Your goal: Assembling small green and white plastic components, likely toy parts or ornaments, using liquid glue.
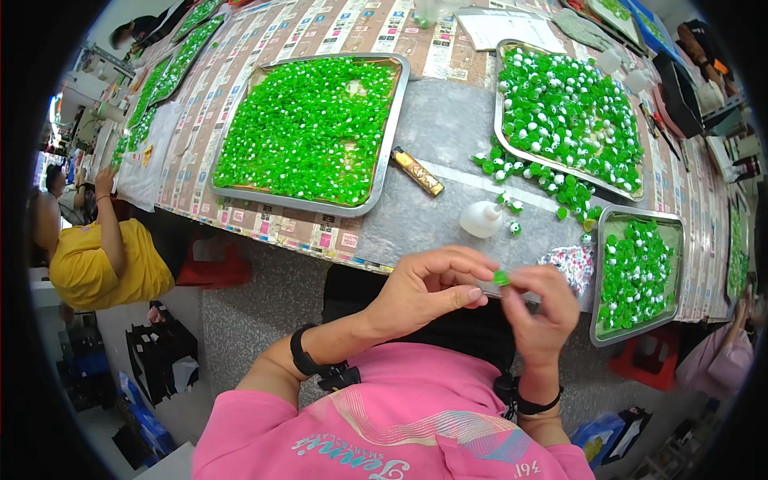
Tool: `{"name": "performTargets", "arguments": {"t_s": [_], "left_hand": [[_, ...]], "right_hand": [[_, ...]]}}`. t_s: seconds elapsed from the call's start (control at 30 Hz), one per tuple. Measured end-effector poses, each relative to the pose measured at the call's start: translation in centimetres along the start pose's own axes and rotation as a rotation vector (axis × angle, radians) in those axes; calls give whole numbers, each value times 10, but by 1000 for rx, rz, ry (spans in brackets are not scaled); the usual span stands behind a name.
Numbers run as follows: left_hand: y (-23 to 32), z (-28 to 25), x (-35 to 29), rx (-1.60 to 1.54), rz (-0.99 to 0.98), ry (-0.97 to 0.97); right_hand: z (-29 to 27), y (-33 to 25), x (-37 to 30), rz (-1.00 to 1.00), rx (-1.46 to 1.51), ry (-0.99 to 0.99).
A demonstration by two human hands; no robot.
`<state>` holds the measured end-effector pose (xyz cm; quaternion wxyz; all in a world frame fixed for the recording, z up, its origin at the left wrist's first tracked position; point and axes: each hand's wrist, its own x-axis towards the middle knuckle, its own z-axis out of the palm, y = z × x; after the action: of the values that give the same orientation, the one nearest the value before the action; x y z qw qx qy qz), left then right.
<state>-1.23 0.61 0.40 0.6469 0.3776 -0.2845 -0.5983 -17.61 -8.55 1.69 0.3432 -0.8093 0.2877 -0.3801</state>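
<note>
In front of my body, just off the table's edge, my two hands meet around a small bright green piece (501, 278). My right hand (546, 312) pinches it between thumb and fingertips. My left hand (428, 284) is curled, its fingertips right beside the green piece and its thumb a little apart from the fingers, with nothing seen between them. A white squeeze bottle (481, 219) stands on the table just beyond my hands. To the right, a small metal tray (598, 276) holds green pieces with white eyeball-like balls.
A large tray (390, 120) of green pieces lies at left; another tray (500, 104) of green-and-white pieces lies at far right, with loose pieces (560, 186) spilled beside it. Between them lies a gold-and-black tube or lighter (418, 171). A patterned cloth (572, 268) is near my right hand. A person in yellow (112, 260) sits left.
</note>
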Motion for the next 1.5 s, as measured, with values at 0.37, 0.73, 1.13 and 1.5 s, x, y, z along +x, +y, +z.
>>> {"name": "performTargets", "arguments": {"t_s": [0.37, 0.73, 1.13, 1.5], "left_hand": [[75, -79, 3, 1124, 500, 606], [93, -124, 24, 1759, 497, 578], [98, -125, 31, 1711, 462, 308], [100, -120, 33, 1666, 389, 224]], "right_hand": [[-112, 84, -24, 433, -615, 641], [-70, 48, -4, 166, -440, 492], [21, 10, 32, 126, -122, -10], [45, 12, 39, 106, -44, -81]]}}
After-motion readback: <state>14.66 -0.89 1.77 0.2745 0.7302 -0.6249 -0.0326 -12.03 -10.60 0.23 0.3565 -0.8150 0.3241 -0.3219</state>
